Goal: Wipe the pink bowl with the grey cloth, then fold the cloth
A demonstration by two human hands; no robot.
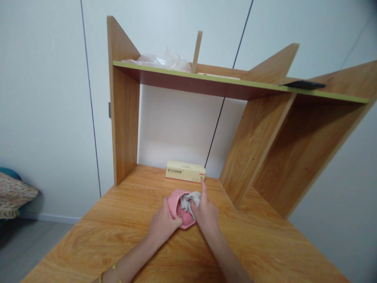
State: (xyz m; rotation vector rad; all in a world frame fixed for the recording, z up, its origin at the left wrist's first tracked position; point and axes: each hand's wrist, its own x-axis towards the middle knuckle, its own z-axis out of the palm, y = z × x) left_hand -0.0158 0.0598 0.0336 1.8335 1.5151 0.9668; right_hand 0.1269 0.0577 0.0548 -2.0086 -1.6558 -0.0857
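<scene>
A pink bowl (176,199) is tilted above the wooden desk, its opening turned toward my right side. My left hand (165,221) grips its near left rim, with the thumb inside the wall. A pale grey cloth (190,202) is bunched partly inside the bowl and over its right rim. My right hand (206,214) pinches this cloth between the thumb and the curled fingers, while the index finger points up and away. Part of the bowl's right side is hidden behind the cloth and my right hand.
Behind the bowl, a long cream box (185,171) with printed lettering lies against the back. A wooden shelf unit (126,125) frames the desk (118,236); its upper board holds a clear plastic bag (165,60) and a dark flat object (304,84). A patterned cushion (16,194) sits far left.
</scene>
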